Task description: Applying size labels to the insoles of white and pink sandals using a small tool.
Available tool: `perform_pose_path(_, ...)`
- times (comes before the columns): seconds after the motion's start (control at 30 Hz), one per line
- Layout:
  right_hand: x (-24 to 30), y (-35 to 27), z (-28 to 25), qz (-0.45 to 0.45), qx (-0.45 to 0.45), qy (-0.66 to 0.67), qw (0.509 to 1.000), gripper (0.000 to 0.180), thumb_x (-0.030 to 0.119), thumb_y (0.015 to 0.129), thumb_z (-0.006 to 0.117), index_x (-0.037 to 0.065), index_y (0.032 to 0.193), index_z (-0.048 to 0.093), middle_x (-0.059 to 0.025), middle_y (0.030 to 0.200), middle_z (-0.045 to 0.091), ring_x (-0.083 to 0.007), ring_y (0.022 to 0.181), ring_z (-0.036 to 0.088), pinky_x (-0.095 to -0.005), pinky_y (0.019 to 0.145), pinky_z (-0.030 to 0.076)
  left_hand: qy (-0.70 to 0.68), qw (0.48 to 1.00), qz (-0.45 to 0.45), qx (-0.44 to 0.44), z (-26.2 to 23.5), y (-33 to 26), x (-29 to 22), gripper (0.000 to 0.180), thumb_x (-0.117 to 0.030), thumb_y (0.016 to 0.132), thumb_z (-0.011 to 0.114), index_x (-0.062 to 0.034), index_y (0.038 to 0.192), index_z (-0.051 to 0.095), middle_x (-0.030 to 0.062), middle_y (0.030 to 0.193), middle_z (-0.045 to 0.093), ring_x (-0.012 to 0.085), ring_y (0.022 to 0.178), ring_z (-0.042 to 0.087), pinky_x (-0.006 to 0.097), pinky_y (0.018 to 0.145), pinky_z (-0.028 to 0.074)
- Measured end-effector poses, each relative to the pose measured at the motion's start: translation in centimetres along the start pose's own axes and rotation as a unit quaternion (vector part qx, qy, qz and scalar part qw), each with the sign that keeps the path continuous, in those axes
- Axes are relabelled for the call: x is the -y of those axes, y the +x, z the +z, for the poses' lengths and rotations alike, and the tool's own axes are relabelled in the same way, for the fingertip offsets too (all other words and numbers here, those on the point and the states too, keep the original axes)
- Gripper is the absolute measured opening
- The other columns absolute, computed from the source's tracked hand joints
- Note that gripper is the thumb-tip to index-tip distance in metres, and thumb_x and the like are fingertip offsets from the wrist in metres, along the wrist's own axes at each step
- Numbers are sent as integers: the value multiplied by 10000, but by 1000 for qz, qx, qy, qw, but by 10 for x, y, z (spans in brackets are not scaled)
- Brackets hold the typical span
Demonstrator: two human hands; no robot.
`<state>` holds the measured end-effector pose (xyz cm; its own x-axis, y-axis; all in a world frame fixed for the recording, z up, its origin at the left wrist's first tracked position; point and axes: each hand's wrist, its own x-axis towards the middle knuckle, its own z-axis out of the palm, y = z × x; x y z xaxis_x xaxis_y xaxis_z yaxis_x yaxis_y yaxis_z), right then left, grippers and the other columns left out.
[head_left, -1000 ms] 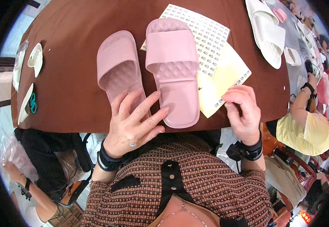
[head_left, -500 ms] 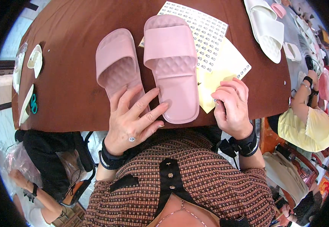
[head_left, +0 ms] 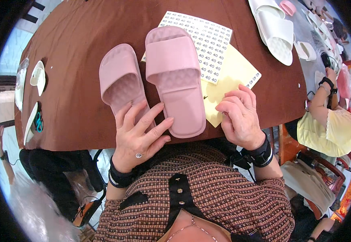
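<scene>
Two pink slides lie side by side on the brown table, toes away from me: the left slide (head_left: 121, 86) and the right slide (head_left: 185, 105). My left hand (head_left: 137, 133) rests with spread fingers over the left slide's heel, fingertips touching the near-left edge of the right slide. A small round white sticker (head_left: 138, 155) is stuck on its back. My right hand (head_left: 242, 119) is curled beside the right slide, over the edge of the yellow backing paper (head_left: 234, 70), thumb and forefinger together. What they pinch is too hidden to name. A white sticker sheet (head_left: 213, 52) lies partly under the right slide.
White slides (head_left: 270, 30) lie at the far right of the table. At the left are small white slipper pieces (head_left: 38, 78) and teal-handled scissors (head_left: 39, 122). A person in yellow (head_left: 324, 131) sits at the right; clear plastic (head_left: 38, 205) hangs lower left.
The view has shifted a little, so the table sits lower. My right hand has turned slightly, its fingertips now more hidden. My left hand stays on the slides. Plastic at lower left has moved.
</scene>
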<state>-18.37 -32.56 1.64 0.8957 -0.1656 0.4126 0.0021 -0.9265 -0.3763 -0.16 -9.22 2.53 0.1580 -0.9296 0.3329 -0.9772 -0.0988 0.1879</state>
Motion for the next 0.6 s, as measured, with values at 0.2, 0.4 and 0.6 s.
perform_pose_path(0.2,-2,-1,0,3,-2,14,1000,356,-16,656,642,108,987,598,-57,954,599,-277,1032,569,-520,1063,362,-6,1000,-7,7,-1,2,-1,466,-345,748,754,-231,1196,696,61,1312,620,347,1193,520,513,1003,358)
perform_pose_path(0.4,-3,-1,-2,12,-5,54,998,359,-50,667,642,106,986,586,-56,927,605,-284,1026,577,-514,1068,354,2,1000,-11,23,-3,3,-2,468,-337,751,754,-234,1203,694,61,1318,614,346,1210,510,511,1011,358)
perform_pose_path(0.6,-5,2,-9,-3,12,90,996,350,-62,672,642,90,982,582,-71,931,601,-294,1025,580,-515,1069,349,1,1000,-10,21,-4,2,-2,461,-351,776,740,-237,1220,688,65,1318,613,347,1205,511,506,1012,360)
